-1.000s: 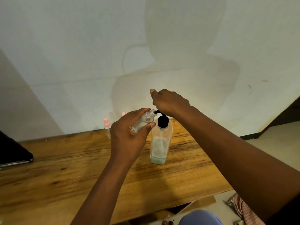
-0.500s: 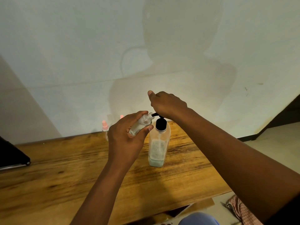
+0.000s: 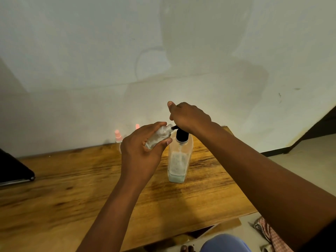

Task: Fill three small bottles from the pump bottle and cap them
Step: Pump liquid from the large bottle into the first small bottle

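Wooden table (image 3: 72,188), left hand (image 3: 141,153) gripping small bottle (image 3: 160,136), pump bottle (image 3: 179,157)

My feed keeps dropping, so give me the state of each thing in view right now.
pump bottle: upright on the table, partly full.
small bottle: uncapped, tilted, mouth at the pump spout.
left hand: grips the small bottle.
right hand: on the pump head.
pink-capped bottles: capped, upright by the wall.
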